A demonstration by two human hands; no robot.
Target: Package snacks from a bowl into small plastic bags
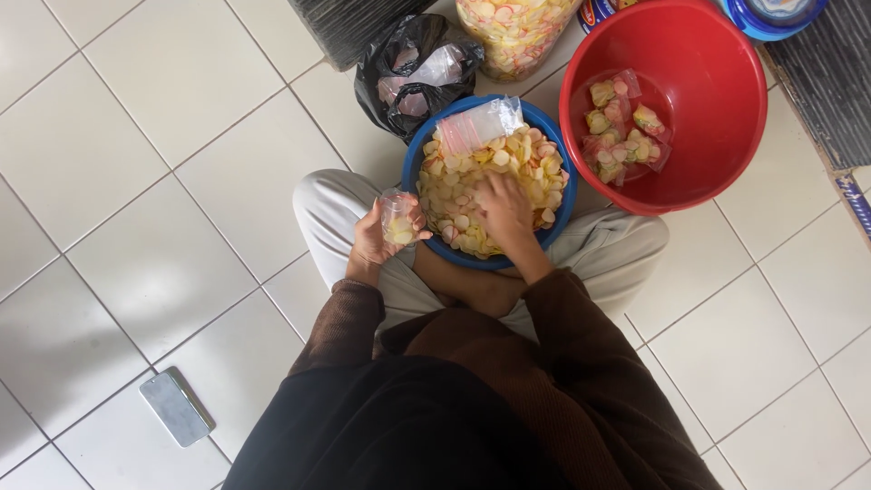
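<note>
The left hand (379,238) has fingers curled round 1 small clear bag (397,220), partly filled w/ chips. The right hand (504,210) rests palm-down on chips in the blue basin (413,163); fingers bent into the chips (472,172), grip not visible. Red basin (726,136) lies beyond the fingertips.

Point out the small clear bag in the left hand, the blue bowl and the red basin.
small clear plastic bag (397,220), head view, its middle.
blue round bowl (410,172), head view, left rim.
red plastic basin (726,82), head view, inner wall.
</note>
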